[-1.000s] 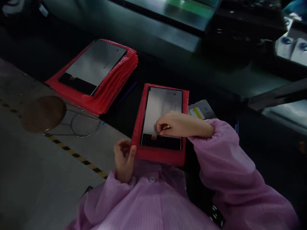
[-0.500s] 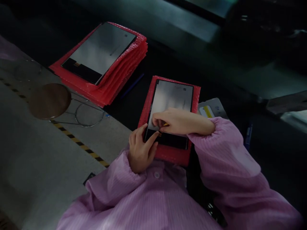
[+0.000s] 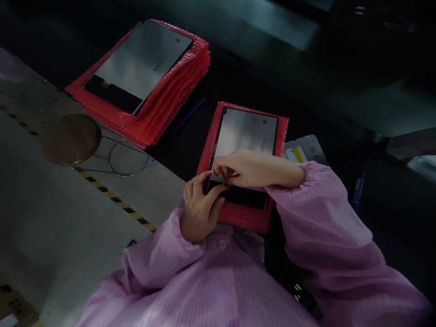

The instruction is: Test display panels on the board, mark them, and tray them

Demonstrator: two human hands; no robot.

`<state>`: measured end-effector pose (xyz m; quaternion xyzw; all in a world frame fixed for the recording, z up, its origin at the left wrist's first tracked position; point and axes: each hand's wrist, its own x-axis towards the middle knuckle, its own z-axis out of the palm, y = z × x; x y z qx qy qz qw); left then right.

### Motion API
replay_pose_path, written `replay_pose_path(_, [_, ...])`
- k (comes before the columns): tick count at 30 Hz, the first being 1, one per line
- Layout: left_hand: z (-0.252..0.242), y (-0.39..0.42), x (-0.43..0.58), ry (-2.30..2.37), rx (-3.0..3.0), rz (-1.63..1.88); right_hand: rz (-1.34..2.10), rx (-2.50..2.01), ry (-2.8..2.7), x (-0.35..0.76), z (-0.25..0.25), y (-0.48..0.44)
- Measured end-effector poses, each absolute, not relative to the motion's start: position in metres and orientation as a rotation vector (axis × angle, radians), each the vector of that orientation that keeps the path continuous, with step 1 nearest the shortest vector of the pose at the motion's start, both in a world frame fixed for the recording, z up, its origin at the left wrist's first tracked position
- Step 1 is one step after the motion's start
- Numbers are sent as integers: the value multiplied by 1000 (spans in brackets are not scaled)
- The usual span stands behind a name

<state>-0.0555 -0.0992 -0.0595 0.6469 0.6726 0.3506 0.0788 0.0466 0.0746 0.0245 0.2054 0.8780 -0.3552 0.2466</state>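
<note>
A flat panel, silvery with a black strip along its near edge, lies on a red bubble-wrap pouch in front of me. My left hand rests at the panel's lower left corner, fingers apart, one fingertip touching the black strip. Over the panel's lower part, my right hand is closed in a pinch close to that fingertip. A bit of yellow shows between its fingers, but what it grips is too small to name.
At the upper left, a similar panel tops a stack of red pouches. A blue pen lies between stack and pouch. A grey plate with a yellow-striped item sits right. A round stool stands on the floor at left.
The view has shifted slightly, so the stack and panel appear a little higher. Both hands keep nearly the same places on the panel.
</note>
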Motion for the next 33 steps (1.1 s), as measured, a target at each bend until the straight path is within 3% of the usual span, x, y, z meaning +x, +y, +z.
replay_pose_path(4, [-67,-108,-52,2119,1724,1312,-960,545,2397,46,23,75])
replay_pose_path(8, [-89,-129,-49,2094,949,1707,-983,519,2418,48,17,76])
replay_pose_path(15, [-79,-134,-40,1517,447,1035,-962,510,2427,46,19,74])
replay_pose_path(25, [-73,-135,-43,1494,463,931,-943,490,2443,48,18,73])
replay_pose_path(33, [-80,-130,-80,1407,880,806,-930,486,2396,47,24,64])
